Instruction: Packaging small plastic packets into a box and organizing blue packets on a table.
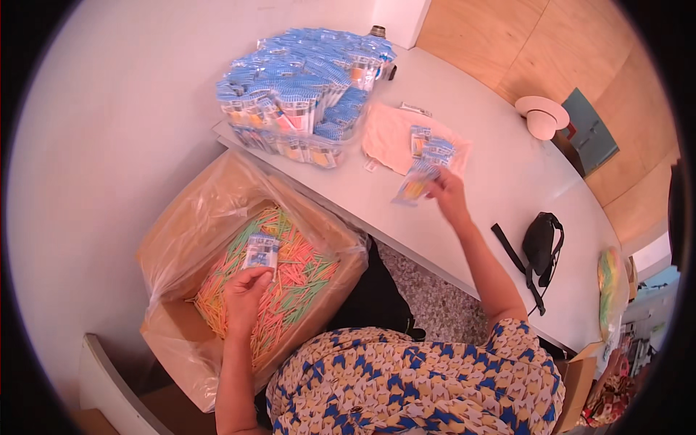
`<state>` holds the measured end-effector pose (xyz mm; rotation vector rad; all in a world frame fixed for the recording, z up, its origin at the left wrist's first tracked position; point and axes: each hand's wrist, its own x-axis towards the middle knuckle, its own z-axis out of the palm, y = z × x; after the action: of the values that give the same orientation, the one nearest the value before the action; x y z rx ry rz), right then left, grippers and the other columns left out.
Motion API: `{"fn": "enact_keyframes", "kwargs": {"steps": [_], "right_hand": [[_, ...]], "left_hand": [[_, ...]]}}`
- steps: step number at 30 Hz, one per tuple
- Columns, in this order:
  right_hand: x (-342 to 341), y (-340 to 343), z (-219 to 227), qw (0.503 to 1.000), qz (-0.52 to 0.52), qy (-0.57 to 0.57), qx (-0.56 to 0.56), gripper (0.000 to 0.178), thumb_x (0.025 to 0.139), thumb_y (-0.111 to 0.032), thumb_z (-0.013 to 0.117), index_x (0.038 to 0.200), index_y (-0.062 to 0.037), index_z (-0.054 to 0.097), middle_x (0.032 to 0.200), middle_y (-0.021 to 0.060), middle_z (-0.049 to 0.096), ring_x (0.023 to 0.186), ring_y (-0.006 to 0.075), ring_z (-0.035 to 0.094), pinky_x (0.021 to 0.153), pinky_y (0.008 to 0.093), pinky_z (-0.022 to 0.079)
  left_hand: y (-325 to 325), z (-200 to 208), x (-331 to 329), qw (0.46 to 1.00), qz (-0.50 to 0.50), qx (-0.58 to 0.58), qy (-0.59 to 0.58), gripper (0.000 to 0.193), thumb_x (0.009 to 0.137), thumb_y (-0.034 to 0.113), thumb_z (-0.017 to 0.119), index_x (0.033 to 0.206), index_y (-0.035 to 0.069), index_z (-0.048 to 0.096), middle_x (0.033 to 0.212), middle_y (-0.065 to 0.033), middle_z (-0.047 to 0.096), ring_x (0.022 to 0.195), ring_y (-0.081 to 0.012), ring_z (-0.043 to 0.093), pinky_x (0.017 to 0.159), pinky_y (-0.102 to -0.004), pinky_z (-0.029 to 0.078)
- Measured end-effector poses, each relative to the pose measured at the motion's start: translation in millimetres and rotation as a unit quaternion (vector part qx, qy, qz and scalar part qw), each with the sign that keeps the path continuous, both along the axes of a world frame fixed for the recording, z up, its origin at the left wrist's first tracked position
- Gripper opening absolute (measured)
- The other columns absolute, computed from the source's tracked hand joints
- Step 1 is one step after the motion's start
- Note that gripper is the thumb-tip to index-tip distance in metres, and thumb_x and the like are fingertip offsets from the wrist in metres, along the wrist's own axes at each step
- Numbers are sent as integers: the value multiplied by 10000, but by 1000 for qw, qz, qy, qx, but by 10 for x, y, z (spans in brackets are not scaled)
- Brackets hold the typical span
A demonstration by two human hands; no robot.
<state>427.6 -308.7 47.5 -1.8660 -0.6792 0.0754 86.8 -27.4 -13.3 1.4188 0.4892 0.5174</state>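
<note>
My left hand (245,296) is over an open cardboard box (163,341) lined with clear plastic and full of loose coloured sticks (290,279). It holds a small clear packet with a blue top (262,251) upright. My right hand (447,194) reaches out over the white table (507,167) and holds another filled packet (415,182) by its edge. It is next to a few packets (429,147) lying on a pink cloth (391,134).
A large heap of blue-topped packets (301,94) sits at the table's far left corner. A black pouch with a strap (540,243) lies at the right, a white hat (542,114) beyond it. A coloured bundle (610,279) lies near the table's right end.
</note>
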Motion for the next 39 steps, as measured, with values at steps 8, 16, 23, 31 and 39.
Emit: {"fn": "enact_keyframes", "kwargs": {"steps": [8, 16, 23, 31, 39], "right_hand": [[978, -540, -412, 883, -147, -408, -180, 312, 780, -99, 688, 1074, -47, 598, 993, 73, 579, 820, 192, 549, 664, 310, 448], [-259, 424, -81, 889, 26, -452, -70, 277, 766, 45, 647, 1035, -15, 625, 1054, 129, 560, 956, 282, 534, 809, 362, 445], [-805, 717, -58, 892, 150, -421, -65, 241, 739, 106, 647, 945, -20, 653, 1049, 125, 577, 841, 231, 545, 657, 290, 454], [-1000, 954, -114, 885, 211, -414, -16, 264, 699, 123, 652, 922, -17, 644, 1033, 125, 603, 755, 221, 529, 621, 294, 449], [-1131, 1130, -59, 885, 235, -403, -6, 275, 672, 99, 671, 921, -16, 644, 1028, 125, 607, 761, 240, 540, 655, 320, 458]], "left_hand": [[185, 80, 8, 967, 116, 200, 112, 122, 817, 60, 660, 913, -13, 683, 791, -72, 670, 737, -138, 628, 692, -267, 495], [543, -444, 280, 812, 99, 461, 345, 324, 658, 278, 790, 865, 54, 680, 869, -156, 666, 861, -317, 634, 752, -429, 490], [651, -741, 539, 852, 103, 296, 420, 458, 614, 351, 826, 959, 111, 645, 970, -111, 665, 934, -267, 637, 777, -444, 485], [662, -875, 510, 853, 183, 305, 381, 394, 554, 294, 847, 840, 84, 677, 815, -111, 669, 811, -273, 647, 746, -403, 484], [661, -892, 532, 862, 231, 316, 322, 217, 686, 200, 762, 846, 74, 687, 843, -131, 678, 797, -295, 649, 687, -425, 481]]}}
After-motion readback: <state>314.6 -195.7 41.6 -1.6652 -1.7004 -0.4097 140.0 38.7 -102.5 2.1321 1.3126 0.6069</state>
